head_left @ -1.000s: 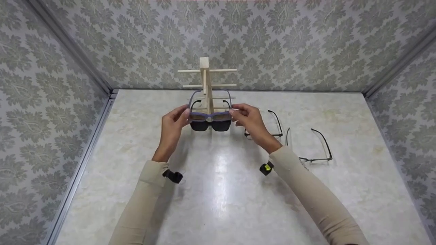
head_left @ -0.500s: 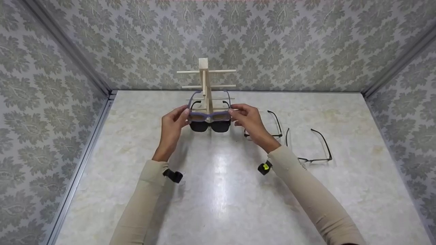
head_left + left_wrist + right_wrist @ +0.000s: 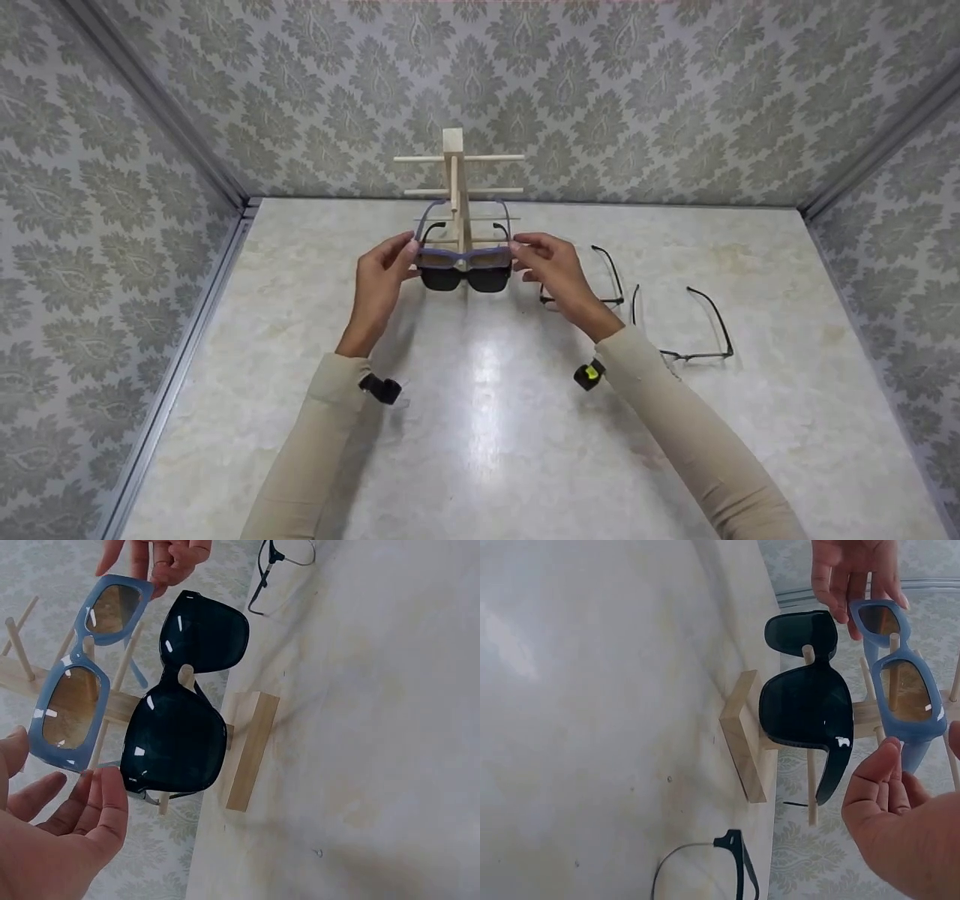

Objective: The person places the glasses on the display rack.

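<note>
- Head view: even, moderately bright, cool illumination; a pale vertical streak of glare on the tabletop [image 3: 540,465], near and central, indicates light from above.
- Shadows: soft-edged and grey, spreading over the tabletop along the inner sides of the left sleeve [image 3: 296,450] and right sleeve [image 3: 690,427].
- Definition: thin lower rims of the eyeglasses [image 3: 694,355] at right almost merge with the pale surface.
- Left wrist view: dimmer, bluish cast; small white highlights mark the lenses of the dark sunglasses [image 3: 174,731] and blue sunglasses [image 3: 73,709]; wallpaper [image 3: 161,851] appears soft and low in contrast.
- Right wrist view: similarly muted; a diffuse bright patch whitens the tabletop's left side.
</note>
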Motion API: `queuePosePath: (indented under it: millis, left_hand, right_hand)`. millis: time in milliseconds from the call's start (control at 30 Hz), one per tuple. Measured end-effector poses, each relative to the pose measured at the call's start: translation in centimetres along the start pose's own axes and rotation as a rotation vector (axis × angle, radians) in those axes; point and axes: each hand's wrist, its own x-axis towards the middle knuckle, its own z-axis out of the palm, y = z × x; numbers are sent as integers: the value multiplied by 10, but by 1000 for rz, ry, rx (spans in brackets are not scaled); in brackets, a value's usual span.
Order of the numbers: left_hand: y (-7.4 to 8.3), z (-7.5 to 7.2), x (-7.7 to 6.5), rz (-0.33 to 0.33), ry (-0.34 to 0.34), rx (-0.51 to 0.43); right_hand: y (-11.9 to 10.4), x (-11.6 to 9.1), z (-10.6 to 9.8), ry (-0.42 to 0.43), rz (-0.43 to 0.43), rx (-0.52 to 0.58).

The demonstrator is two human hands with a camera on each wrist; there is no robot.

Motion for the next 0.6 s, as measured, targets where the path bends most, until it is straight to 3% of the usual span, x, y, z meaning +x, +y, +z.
queuePosePath:
  millis: [267, 600]
  left_hand:
    - [-14, -19, -17, -24, 68, 124]
    - [-29, -40, -43, -10, 67, 142]
  right_hand:
    - [7, -17, -23, 19, -1, -38]
    - [16, -38, -55, 40, -7, -123]
